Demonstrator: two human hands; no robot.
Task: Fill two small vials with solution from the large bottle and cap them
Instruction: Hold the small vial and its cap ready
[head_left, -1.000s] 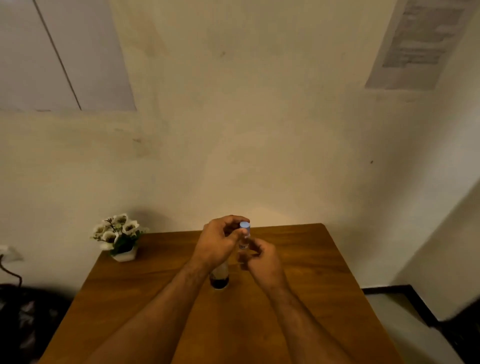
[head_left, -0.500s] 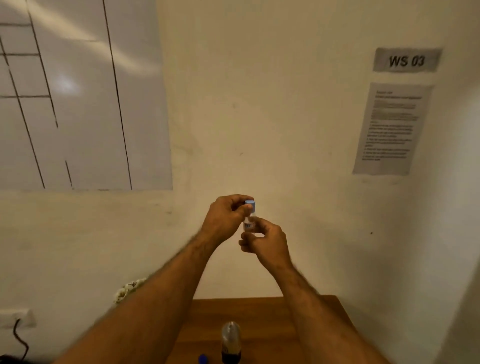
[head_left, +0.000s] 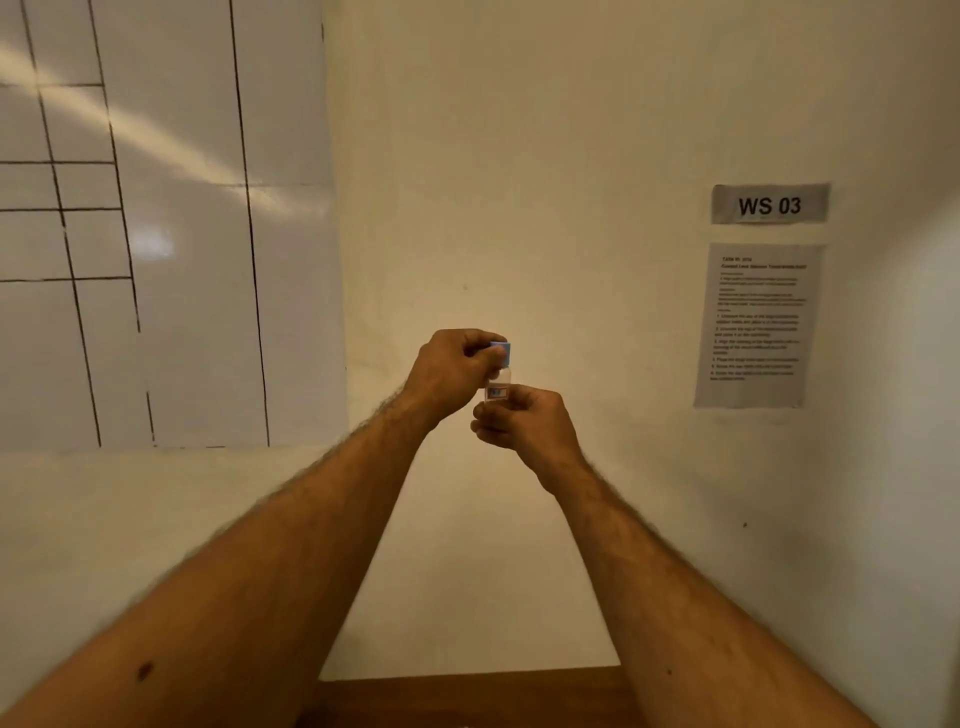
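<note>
A small clear glass vial (head_left: 497, 383) with a little printed label on its side and a light-blue cap (head_left: 502, 353) on top is standing upright in mid-air, well above the wooden table edge (head_left: 467, 696) showing at the bottom of the view. The left hand (head_left: 452, 369) is pinching the cap from above while the right hand (head_left: 524, 423) is gripping the vial's lower body, fingers curled round it. Behind them, a grey "WS 03" sign (head_left: 770, 204) and a printed instruction sheet (head_left: 756, 325) are hanging on the cream wall (head_left: 519, 156), right of a lined whiteboard (head_left: 156, 223).

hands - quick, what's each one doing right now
Left hand: fingers pinch the blue cap on top of the small vial.
Right hand: fingers curled round the vial's lower body, holding it upright.
</note>
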